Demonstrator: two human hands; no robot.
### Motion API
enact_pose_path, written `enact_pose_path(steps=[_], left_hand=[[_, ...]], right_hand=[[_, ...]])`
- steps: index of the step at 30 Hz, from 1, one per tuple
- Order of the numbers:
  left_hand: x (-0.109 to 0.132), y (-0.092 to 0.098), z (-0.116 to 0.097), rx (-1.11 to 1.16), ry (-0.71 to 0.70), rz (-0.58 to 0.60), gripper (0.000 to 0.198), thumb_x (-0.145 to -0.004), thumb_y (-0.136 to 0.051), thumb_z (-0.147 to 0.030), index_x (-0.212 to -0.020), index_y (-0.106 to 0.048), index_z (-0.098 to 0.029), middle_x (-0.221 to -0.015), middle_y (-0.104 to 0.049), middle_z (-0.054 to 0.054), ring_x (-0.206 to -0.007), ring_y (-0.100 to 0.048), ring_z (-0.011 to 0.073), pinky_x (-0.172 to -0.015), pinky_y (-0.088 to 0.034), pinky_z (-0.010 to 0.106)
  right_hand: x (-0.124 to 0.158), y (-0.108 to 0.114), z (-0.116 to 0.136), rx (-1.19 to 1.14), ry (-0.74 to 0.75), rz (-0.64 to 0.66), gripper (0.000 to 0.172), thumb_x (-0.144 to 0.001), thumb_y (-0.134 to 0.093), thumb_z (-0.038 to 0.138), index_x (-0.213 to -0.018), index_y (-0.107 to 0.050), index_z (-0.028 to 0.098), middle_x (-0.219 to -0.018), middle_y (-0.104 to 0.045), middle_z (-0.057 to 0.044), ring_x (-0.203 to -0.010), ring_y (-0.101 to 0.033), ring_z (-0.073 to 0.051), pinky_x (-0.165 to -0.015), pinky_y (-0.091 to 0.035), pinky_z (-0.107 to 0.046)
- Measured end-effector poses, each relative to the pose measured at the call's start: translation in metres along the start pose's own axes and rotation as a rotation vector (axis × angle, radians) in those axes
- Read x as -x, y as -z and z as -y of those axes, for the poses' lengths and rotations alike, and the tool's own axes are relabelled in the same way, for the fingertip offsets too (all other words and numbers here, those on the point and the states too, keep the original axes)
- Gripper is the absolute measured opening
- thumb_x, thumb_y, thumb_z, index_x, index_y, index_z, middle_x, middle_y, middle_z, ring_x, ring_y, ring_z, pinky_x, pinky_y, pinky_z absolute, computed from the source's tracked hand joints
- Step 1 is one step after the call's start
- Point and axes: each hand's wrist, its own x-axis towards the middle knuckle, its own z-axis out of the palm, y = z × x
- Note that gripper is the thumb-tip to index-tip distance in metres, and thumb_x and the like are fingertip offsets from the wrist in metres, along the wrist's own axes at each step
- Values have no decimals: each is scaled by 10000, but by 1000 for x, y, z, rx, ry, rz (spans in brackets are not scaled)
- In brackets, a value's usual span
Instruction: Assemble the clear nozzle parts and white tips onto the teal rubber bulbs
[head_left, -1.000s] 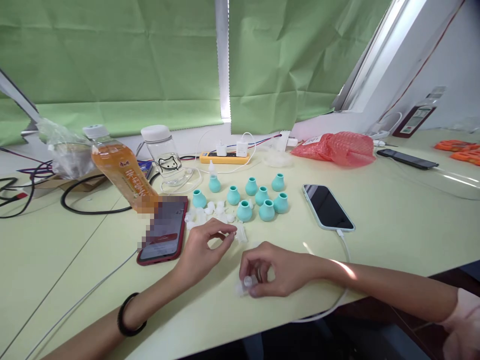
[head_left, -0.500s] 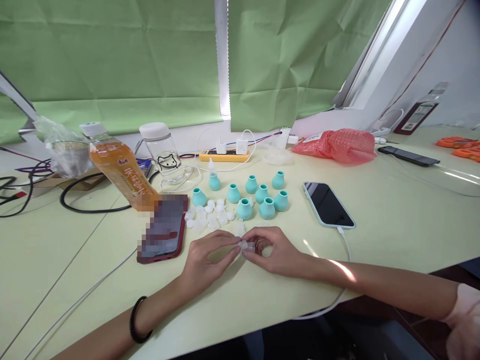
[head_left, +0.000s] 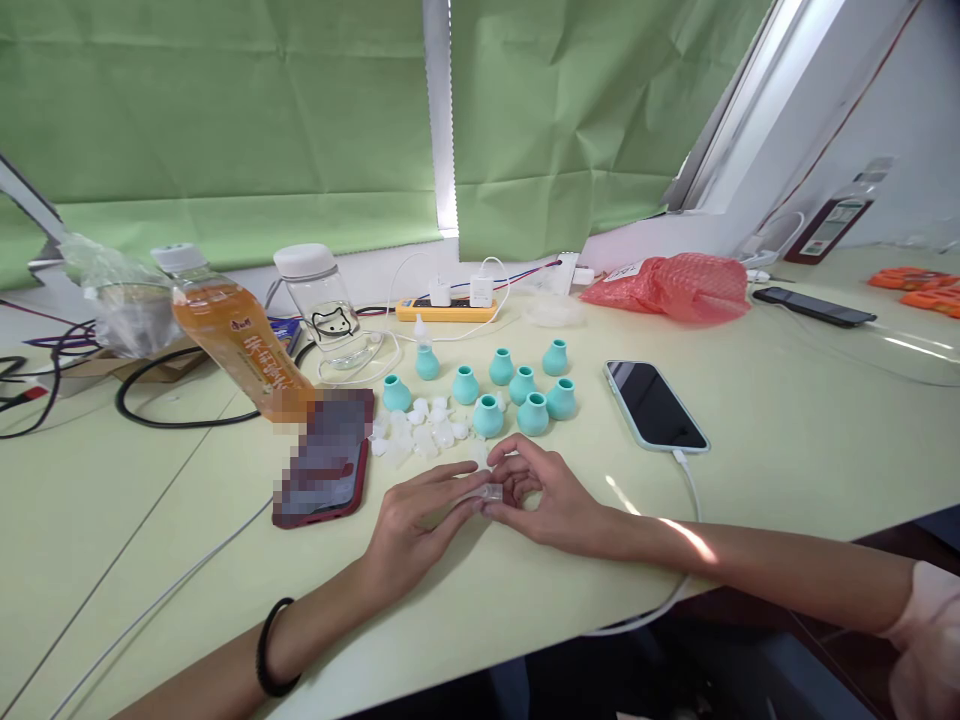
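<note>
My left hand [head_left: 420, 520] pinches a small clear plastic tube-like piece [head_left: 492, 492] between thumb and fingers. My right hand [head_left: 551, 500] is curled around the other end of that piece, its thumb against it and its index finger arched above. Just beyond my fingers lies a pile of small translucent white plastic parts [head_left: 424, 438]. Several teal rubber bulbs [head_left: 533, 415] with open necks stand upright behind them. One teal bulb [head_left: 427, 364] at the back has a clear pointed nozzle [head_left: 421, 332] in its neck.
To the left lie a red-cased phone [head_left: 330, 470], a leaning orange drink bottle [head_left: 236, 345] and a clear bottle [head_left: 322, 310]. A pale-cased phone [head_left: 656, 405] with a cable lies right. Behind are a yellow power strip [head_left: 446, 312] and red bubble wrap [head_left: 667, 288].
My right index finger has lifted and bent away from the clear piece. The piece has turned slightly between my fingers, and my left fingers reach further over it.
</note>
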Motion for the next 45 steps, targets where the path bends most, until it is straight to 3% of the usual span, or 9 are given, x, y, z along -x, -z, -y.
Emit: enact_pose_path(steps=[8, 12, 19, 26, 32, 39, 45], left_hand=[[1, 0, 1, 17, 27, 3, 273, -719, -557, -46, -951, -618, -176, -906, -667, 49, -914, -582, 178, -762, -516, 307], [1, 0, 3, 154, 117, 25, 293, -716, -570, -57, -953, -622, -221, -926, -661, 28, -912, -570, 180, -806, -484, 355], [-7, 2, -7, 239, 284, 80, 194, -736, -559, -149, -906, -643, -189, -866, -651, 76, -827, -571, 195, -720, -493, 370], [-6, 4, -9, 175, 147, 151, 319, -697, -548, -96, -1008, -556, -166, -894, -621, 81, -819, -565, 182, -722, -474, 343], [-6, 2, -11, 70, 143, 185, 210, -708, -542, -125, -910, -585, -164, -803, -613, 62, -724, -568, 154, -642, -477, 278], [1, -2, -12, 73, 246, -2, 256, -679, -600, -156, -932, -565, -159, -821, -637, 47, -730, -596, 150, -640, -511, 256], [-2, 0, -11, 29, 75, -25, 254, -657, -611, -102, -904, -575, -148, -792, -633, 65, -716, -593, 158, -628, -508, 277]], right_hand=[[2, 0, 7, 47, 24, 77, 290, -733, -526, 197, -966, -354, 210, -696, -519, 20, -563, -476, -82, -533, -421, -213], [4, 0, 7, 69, 49, 112, 368, -764, -495, 208, -1062, -279, 211, -736, -529, 2, -614, -493, -97, -536, -409, -213], [6, -1, 4, 135, 155, 126, 440, -791, -463, 207, -1141, -197, 202, -725, -510, 13, -553, -445, -71, -525, -377, -201], [8, -1, 8, 112, 89, 89, 376, -806, -448, 244, -1107, -226, 207, -717, -546, 4, -617, -496, -97, -518, -371, -200], [8, -1, 9, 134, 81, 117, 344, -798, -456, 238, -1072, -253, 197, -692, -555, 4, -602, -508, -100, -460, -343, -178], [4, 4, 6, 212, 256, 80, 336, -792, -470, 230, -1077, -296, 196, -833, -551, -36, -645, -547, -105, -508, -406, -210], [5, 4, 4, 226, 265, 71, 330, -790, -477, 233, -1076, -316, 196, -814, -540, -34, -633, -559, -109, -490, -419, -211]])
